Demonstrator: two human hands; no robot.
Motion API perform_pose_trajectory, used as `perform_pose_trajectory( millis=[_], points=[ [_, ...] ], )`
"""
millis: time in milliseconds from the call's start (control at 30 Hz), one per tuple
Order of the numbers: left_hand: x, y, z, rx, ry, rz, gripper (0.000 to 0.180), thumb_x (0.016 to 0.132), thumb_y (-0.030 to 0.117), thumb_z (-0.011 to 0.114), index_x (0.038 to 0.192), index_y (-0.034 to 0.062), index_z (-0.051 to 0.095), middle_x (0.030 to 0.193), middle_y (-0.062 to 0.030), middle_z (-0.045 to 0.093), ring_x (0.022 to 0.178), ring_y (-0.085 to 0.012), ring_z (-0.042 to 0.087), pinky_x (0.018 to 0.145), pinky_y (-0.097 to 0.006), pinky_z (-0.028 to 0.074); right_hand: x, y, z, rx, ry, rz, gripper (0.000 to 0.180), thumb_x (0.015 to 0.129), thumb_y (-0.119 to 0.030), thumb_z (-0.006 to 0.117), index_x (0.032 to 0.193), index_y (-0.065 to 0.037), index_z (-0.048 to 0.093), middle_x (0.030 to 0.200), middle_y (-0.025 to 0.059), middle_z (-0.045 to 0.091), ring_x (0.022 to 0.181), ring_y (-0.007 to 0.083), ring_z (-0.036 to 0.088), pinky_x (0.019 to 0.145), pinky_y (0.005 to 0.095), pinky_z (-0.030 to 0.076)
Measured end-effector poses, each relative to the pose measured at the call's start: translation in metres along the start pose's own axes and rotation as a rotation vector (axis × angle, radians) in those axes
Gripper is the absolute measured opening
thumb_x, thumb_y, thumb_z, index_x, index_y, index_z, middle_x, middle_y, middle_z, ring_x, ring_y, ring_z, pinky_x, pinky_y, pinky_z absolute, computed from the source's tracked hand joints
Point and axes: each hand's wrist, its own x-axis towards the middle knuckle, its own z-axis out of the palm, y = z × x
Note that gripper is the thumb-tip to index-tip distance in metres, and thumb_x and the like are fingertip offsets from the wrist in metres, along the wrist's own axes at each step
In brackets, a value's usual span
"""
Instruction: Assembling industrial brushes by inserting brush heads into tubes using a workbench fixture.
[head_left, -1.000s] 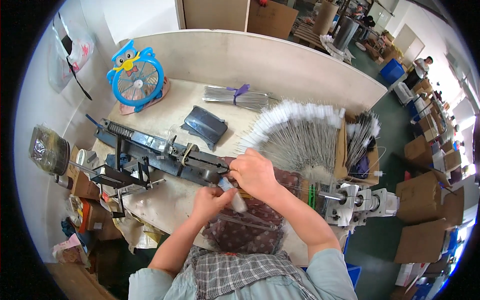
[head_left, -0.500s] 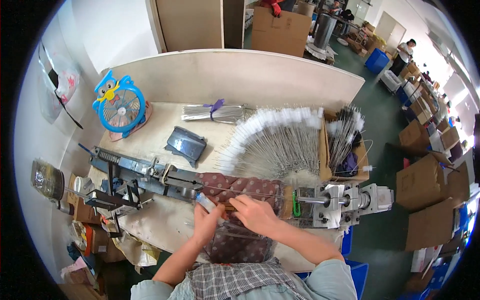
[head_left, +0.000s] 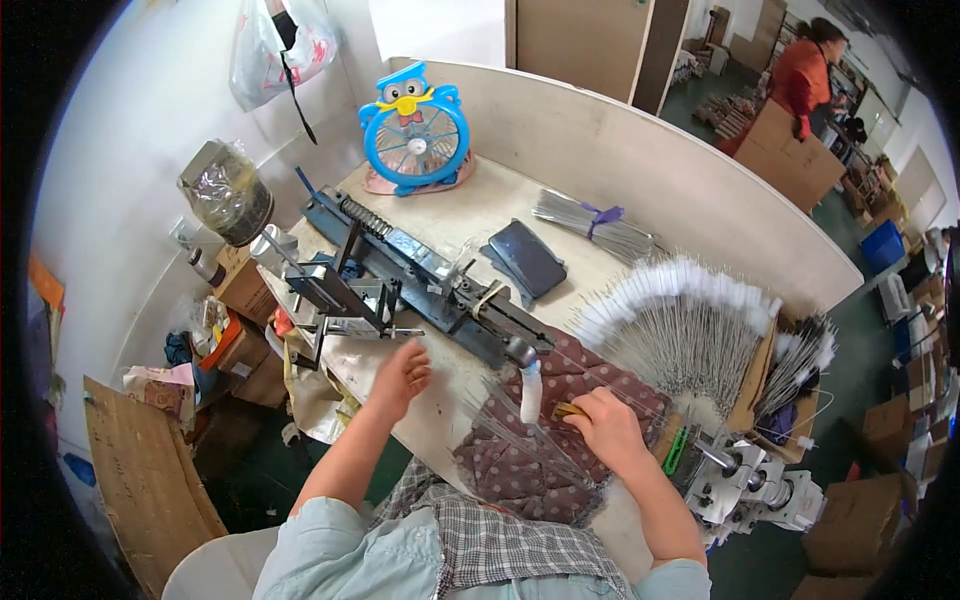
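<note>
My left hand [head_left: 402, 378] is in the air just below a metal rod of the black-framed jig [head_left: 345, 300], its fingers loosely bent and apart, nothing in them. Between the hands, a white-wrapped handle [head_left: 531, 392] hangs from the end of the long steel fixture [head_left: 440, 290]. My right hand [head_left: 610, 428] is closed on a small yellow-brown piece [head_left: 570, 409] whose kind I cannot make out. It rests over the dotted brown quilted cloth [head_left: 625, 385]. Several loose thin wires [head_left: 535, 435] lie across the cloth.
A large fan of thin wires with white ends [head_left: 690, 310] spreads at the right, beside a cardboard box [head_left: 755, 375] of more wires. A motor-driven metal spindle [head_left: 750, 480] stands at right. Behind are a blue fan [head_left: 415, 145], a dark block [head_left: 527, 258] and a tied wire bundle [head_left: 595, 225].
The view has swung left. My left hand has let go of the white-wrapped handle and moved left toward the jig's rod. My right hand still pinches the yellow-brown piece.
</note>
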Motion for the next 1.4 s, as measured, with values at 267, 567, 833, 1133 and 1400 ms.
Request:
perform_pose_trajectory(
  millis=[267,567,833,1133,1400],
  points=[
    [0.018,0.023,-0.033,-0.124,-0.053,-0.008,0.022,0.086,0.033,0.061,0.09,0.0109,0.062,0.073,0.0029,0.058,0.069,-0.0109,0.056,0.065,-0.025,0.045,0.008,-0.016,-0.011,0.012,0.041,-0.008,0.018,0.079,-0.005,0.063,0.097,-0.004,0.061,0.087,0.0134,0.056,0.076,0.034,0.06,0.064,0.0402,0.049],
    [-0.028,-0.005,0.036,-0.059,-0.119,0.19,0.01,0.077,0.012,0.061,0.073,0.0032,0.06,0.063,-0.0045,0.056,0.057,-0.0132,0.052,0.057,-0.025,0.043,0.0,-0.028,-0.06,-0.077,0.206,-0.018,0.02,0.075,-0.006,0.066,0.094,-0.005,0.064,0.082,0.0103,0.062,0.074,0.0291,0.06,0.064,0.0362,0.048],
    [-0.073,-0.055,0.171,0.097,-0.634,0.068,0.016,0.089,0.016,0.056,0.087,0.001,0.062,0.075,-0.0047,0.061,0.066,-0.01,0.054,0.061,-0.024,0.042,-0.007,0.001,-0.068,0.245,0.225,0.218,0.019,0.078,-0.012,0.066,0.095,-0.003,0.065,0.079,0.011,0.063,0.07,0.0242,0.06,0.064,0.0309,0.046],
    [-0.08,-0.065,0.192,0.192,-0.613,0.111,0.016,0.091,0.016,0.057,0.093,0.0012,0.062,0.078,-0.0016,0.061,0.067,-0.007,0.052,0.061,-0.022,0.042,-0.023,0.013,-0.068,0.529,0.216,0.219,0.019,0.077,-0.009,0.069,0.095,-0.004,0.066,0.078,0.0076,0.062,0.07,0.0207,0.058,0.066,0.0289,0.046],
    [-0.085,-0.038,0.177,0.036,-0.345,-0.034,0.014,0.091,0.021,0.056,0.092,0.0067,0.058,0.07,-0.0006,0.056,0.061,-0.0096,0.051,0.058,-0.025,0.042,0.013,-0.007,-0.065,-0.139,0.454,-0.073,0.014,0.073,-0.012,0.069,0.085,-0.007,0.066,0.076,0.0056,0.062,0.072,0.0256,0.058,0.066,0.0338,0.046]
  ],
)
